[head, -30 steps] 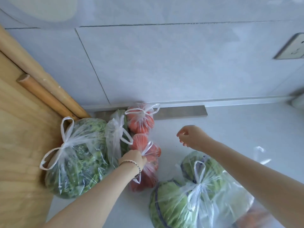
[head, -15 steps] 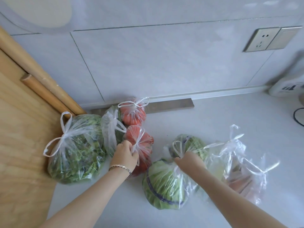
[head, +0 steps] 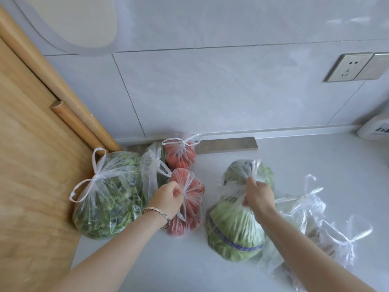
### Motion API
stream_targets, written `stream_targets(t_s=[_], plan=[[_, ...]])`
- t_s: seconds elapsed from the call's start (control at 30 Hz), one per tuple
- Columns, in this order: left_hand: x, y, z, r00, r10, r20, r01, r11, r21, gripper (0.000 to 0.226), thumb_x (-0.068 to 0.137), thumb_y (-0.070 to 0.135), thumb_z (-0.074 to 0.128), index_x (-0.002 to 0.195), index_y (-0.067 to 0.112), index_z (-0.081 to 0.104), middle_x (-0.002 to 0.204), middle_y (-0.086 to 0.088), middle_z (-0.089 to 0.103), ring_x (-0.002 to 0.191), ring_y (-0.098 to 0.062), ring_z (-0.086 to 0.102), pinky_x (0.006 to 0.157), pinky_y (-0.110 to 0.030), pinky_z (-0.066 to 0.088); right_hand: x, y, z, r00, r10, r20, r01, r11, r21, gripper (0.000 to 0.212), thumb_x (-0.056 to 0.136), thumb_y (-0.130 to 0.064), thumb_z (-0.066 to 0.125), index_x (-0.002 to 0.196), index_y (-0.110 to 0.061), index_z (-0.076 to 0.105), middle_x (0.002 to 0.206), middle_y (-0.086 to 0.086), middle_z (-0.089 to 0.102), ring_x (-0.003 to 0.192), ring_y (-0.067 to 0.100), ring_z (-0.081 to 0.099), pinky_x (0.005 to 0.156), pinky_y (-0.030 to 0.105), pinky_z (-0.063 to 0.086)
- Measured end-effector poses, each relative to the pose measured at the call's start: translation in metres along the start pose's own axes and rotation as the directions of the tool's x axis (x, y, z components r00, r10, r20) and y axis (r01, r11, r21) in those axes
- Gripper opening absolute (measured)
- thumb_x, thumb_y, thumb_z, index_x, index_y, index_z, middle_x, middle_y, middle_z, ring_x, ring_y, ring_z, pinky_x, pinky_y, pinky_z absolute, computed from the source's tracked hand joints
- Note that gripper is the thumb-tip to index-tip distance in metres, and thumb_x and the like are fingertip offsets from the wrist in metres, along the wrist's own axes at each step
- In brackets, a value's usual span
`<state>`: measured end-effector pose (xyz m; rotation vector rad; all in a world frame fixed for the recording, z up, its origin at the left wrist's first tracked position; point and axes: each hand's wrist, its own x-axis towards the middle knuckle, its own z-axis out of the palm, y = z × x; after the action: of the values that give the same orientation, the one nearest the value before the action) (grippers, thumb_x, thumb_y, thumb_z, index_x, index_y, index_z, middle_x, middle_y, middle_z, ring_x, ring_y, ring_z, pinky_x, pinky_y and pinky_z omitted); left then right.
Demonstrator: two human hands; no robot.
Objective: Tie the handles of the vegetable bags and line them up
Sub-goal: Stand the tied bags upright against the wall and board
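Several clear plastic bags of vegetables lie on the pale counter. My left hand [head: 168, 197] grips the knotted handles of a tomato bag [head: 192, 199]. Behind it stands another tied tomato bag [head: 180, 157], and beside that a small tied bag of greens [head: 152, 171]. A big tied bag of leafy greens [head: 107, 197] rests against the wooden panel. My right hand [head: 257, 197] is closed on the handles of the cabbage bag [head: 233, 230], which holds two green cabbages. To its right lie two more tied bags [head: 311, 216] whose contents are blurred.
A wooden panel [head: 31, 175] with a round rail borders the left. The tiled wall [head: 210, 91] carries a socket [head: 347, 67] at the right. A metal strip [head: 227, 144] runs along the wall's foot. A white appliance [head: 374, 129] sits at the far right.
My right hand came down from above the counter and closed on the cabbage bag's handles. My left hand kept its grip on the tomato bag. The view shifted right, showing the other bags.
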<state>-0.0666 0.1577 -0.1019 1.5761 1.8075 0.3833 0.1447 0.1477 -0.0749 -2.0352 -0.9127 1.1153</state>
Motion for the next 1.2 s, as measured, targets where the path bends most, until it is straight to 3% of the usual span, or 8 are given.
stream_targets(t_s=[0.13,0.3,0.57,0.73,0.83,1.0,1.1,1.2], plan=[[0.014,-0.003,0.004,0.996,-0.054,0.067,0.046,0.992,0.119,0.029,0.085,0.022,0.056,0.114,0.021,0.051,0.117,-0.008,0.049,0.099,-0.023,0.056,0.087,-0.031,0.049,0.032,-0.037,0.009,0.992,-0.126,-0.008,0.125,0.990,-0.057,0.042,0.092,-0.023,0.031,0.052,-0.012,0.035,0.050,0.005,0.040,0.045,0.018,0.034,0.049,0.026,0.028],[0.035,-0.004,0.027,0.967,-0.125,0.224,0.060,0.959,0.277,0.086,0.074,0.039,0.070,0.141,0.045,0.015,0.155,-0.004,-0.002,0.137,-0.033,0.025,0.113,-0.041,0.030,0.080,-0.055,0.034,0.986,-0.145,0.078,0.155,0.978,-0.142,0.045,0.093,-0.022,0.032,0.049,-0.014,0.032,0.049,0.004,0.035,0.046,0.018,0.036,0.054,0.029,0.033],[0.050,-0.017,0.050,0.947,-0.216,0.238,0.097,0.899,0.427,0.088,0.084,0.020,0.063,0.142,0.046,0.002,0.156,-0.001,-0.016,0.142,-0.037,0.007,0.116,-0.043,0.023,0.127,-0.070,0.069,0.973,-0.085,0.212,0.146,0.945,-0.293,0.043,0.092,-0.026,0.032,0.053,-0.012,0.042,0.055,0.004,0.044,0.045,0.018,0.041,0.046,0.024,0.030],[0.052,-0.020,0.044,0.939,-0.229,0.258,0.096,0.891,0.443,0.086,0.083,0.026,0.065,0.143,0.041,0.006,0.155,0.000,-0.018,0.142,-0.037,0.005,0.116,-0.043,0.023,0.129,-0.069,0.081,0.954,-0.126,0.273,0.214,0.922,-0.322,0.044,0.094,-0.026,0.032,0.053,-0.013,0.039,0.055,0.003,0.040,0.049,0.017,0.038,0.053,0.026,0.034],[0.051,-0.020,0.041,0.941,-0.216,0.259,0.069,0.875,0.479,0.085,0.082,0.032,0.065,0.145,0.035,0.008,0.156,-0.003,-0.017,0.141,-0.037,0.010,0.117,-0.041,0.020,0.123,-0.051,0.083,0.935,-0.270,0.229,0.348,0.821,-0.453,0.035,0.093,-0.025,0.033,0.060,-0.013,0.039,0.059,0.002,0.042,0.056,0.022,0.043,0.056,0.029,0.035],[0.052,-0.016,0.038,0.933,-0.229,0.277,0.058,0.856,0.514,0.083,0.083,0.031,0.063,0.145,0.035,0.007,0.156,-0.006,-0.012,0.138,-0.036,0.021,0.115,-0.040,0.026,0.110,-0.047,0.079,0.907,-0.272,0.321,0.421,0.611,-0.670,0.031,0.093,-0.027,0.034,0.101,-0.003,0.053,0.107,0.015,0.056,0.100,0.032,0.053,0.082,0.037,0.042],[0.052,0.000,0.030,0.951,-0.207,0.228,0.076,0.875,0.478,0.072,0.087,0.022,0.055,0.144,0.035,0.012,0.153,-0.005,0.014,0.127,-0.031,0.040,0.103,-0.042,0.042,0.097,-0.055,0.065,0.892,-0.246,0.378,0.450,0.533,-0.716,0.038,0.093,-0.029,0.034,0.112,-0.002,0.052,0.118,0.018,0.053,0.109,0.032,0.051,0.091,0.040,0.043],[0.048,0.031,0.027,0.992,-0.026,0.120,-0.022,0.924,0.382,0.049,0.088,0.020,0.051,0.134,0.023,0.034,0.135,-0.005,0.041,0.118,-0.025,0.048,0.096,-0.042,0.046,0.076,-0.059,0.026,0.858,-0.245,0.452,0.512,0.493,-0.704,0.037,0.093,-0.034,0.040,0.118,-0.011,0.055,0.118,0.009,0.059,0.111,0.026,0.055,0.092,0.036,0.044]])
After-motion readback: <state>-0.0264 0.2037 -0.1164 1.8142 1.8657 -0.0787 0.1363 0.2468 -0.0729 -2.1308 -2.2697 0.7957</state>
